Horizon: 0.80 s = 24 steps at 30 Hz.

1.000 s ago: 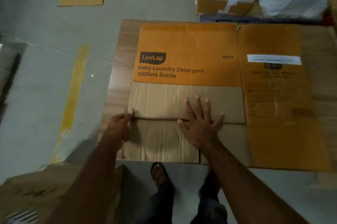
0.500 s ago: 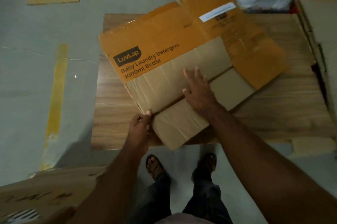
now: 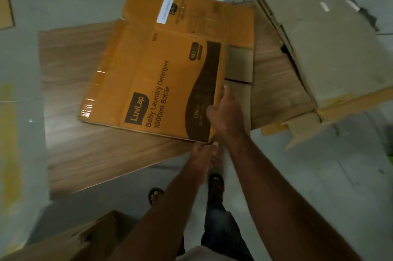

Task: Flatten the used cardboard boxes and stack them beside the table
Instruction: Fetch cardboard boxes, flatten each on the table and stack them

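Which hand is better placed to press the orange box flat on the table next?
Probably the right hand. It already lies on the box along its right edge, over the table. The left hand only pinches the near corner at the table's edge.

Your wood-grain tabletop (image 3: 89, 154) carries the orange flattened box (image 3: 148, 82); a cardboard stack (image 3: 331, 52) overhangs its right edge.

An orange flattened box (image 3: 161, 82) printed "LuvLap Baby Laundry Detergent" lies across the table (image 3: 89, 154), its far flap past the far edge. The left hand (image 3: 205, 151) pinches its near corner; the right hand (image 3: 225, 112) grips its right edge. A stack (image 3: 327, 48) of plain flattened boxes overhangs the table's right edge.
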{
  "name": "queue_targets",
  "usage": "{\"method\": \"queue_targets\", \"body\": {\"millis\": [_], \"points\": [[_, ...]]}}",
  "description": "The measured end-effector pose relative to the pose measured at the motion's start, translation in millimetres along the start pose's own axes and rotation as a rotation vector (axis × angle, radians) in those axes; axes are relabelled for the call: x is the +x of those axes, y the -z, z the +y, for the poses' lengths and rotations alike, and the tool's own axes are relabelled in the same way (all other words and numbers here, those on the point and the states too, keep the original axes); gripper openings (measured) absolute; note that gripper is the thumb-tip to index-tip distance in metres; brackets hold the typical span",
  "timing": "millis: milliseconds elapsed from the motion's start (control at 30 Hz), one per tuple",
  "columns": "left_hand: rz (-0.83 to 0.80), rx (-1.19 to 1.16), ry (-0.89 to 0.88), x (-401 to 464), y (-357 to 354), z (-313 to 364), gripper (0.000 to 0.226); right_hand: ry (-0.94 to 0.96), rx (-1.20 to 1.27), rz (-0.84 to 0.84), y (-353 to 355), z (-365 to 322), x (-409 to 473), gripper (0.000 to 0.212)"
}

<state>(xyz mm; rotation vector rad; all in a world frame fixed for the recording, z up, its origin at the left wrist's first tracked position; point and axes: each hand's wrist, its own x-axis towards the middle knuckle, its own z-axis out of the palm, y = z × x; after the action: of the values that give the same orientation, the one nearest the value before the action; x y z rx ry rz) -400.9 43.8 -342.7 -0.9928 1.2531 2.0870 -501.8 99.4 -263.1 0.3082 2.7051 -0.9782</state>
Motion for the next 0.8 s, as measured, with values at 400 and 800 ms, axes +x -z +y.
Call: {"method": "queue_targets", "body": {"millis": [400, 800], "points": [[0.241, 0.41, -0.159, -1, 53, 62, 0.022, -0.271, 0.202, -0.067, -4, 159, 7, 0.066], [0.354, 1.568, -0.181, 3, 84, 64, 0.095, -0.003, -0.069, -0.145, 91, 179, 93, 0.069]]}}
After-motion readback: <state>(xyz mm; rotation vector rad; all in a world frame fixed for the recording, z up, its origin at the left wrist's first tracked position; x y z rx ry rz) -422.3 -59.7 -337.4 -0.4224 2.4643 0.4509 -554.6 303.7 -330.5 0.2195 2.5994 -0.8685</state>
